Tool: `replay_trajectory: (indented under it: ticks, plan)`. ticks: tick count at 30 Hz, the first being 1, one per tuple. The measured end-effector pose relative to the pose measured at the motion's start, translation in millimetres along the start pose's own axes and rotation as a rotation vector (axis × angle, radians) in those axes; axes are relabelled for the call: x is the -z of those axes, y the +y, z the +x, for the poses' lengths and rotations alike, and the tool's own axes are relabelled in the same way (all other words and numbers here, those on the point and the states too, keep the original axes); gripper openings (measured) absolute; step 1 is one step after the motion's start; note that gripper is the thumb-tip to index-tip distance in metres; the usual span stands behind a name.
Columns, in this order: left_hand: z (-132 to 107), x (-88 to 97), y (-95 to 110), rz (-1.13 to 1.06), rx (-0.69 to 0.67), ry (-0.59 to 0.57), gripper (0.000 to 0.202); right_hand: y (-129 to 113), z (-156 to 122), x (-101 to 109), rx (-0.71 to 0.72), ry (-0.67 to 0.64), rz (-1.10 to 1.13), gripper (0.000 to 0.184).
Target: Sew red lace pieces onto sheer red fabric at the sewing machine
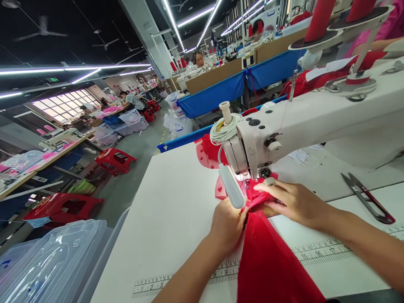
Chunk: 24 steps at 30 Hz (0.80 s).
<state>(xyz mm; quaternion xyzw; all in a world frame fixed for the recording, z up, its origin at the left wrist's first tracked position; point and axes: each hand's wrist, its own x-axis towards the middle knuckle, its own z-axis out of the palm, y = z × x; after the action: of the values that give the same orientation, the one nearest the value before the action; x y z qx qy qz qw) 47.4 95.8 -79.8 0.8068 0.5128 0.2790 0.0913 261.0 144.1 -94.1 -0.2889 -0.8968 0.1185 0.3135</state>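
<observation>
Red fabric [268,256] runs from the front edge of the table up to the needle area of a white sewing machine [303,118]. My left hand [227,223] is closed on the fabric just in front of the needle, partly behind a small white lamp [232,185]. On the right side of the needle, my right hand [295,202] presses the gathered red cloth with its fingers bent round the edge. Sheer red fabric with small motifs [206,153] lies behind and left of the machine head. The fingertips of my left hand are hidden.
Thread snips [368,198] lie on the table at the right. A printed ruler [325,251] crosses the white tabletop [167,210] near its front. Clear plastic bins [59,256] and red stools [69,208] stand at the left. Red thread cones [320,21] rise above the machine.
</observation>
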Motion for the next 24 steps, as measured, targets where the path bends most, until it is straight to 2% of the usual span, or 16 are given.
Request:
replay_trajectory:
  ticks: [3, 6, 8, 10, 13, 15, 19, 24]
  plan:
    - [-3.6, -3.8, -1.1, 0.082, -0.100, -0.036, 0.025, 0.3, -1.4, -3.3, 0.050, 0.072, -0.073, 0.031]
    - [-6.9, -10.2, -2.2, 0.092, -0.220, -0.009, 0.027, -1.5, -1.4, -4.9, 0.062, 0.153, -0.099, 0.028]
    - [-7.7, -10.2, 0.3, 0.110, -0.283, 0.004, 0.031, -2.6, -0.4, -4.0, 0.073, 0.140, -0.141, 0.028]
    - [-7.3, -4.0, 6.8, 0.121, -0.286, -0.068, 0.032, -3.1, 0.7, -2.6, 0.078, 0.127, -0.179, 0.028]
    - [-6.8, 11.2, 19.4, 0.122, -0.249, -0.252, 0.029, -3.0, 1.8, -1.5, 0.081, 0.141, -0.209, 0.028]
    - [-8.2, 18.3, 24.6, 0.154, -0.229, -0.299, 0.040, -3.0, 2.3, -1.3, 0.079, 0.146, -0.223, 0.028]
    - [-14.6, 16.6, 24.7, 0.284, -0.223, -0.232, 0.067, -3.6, 2.7, -1.9, 0.076, 0.146, -0.250, 0.028]
    - [-18.3, 7.5, 24.1, 0.333, -0.279, -0.123, 0.080, -2.7, 0.7, -6.9, 0.048, 0.149, -0.249, 0.028]
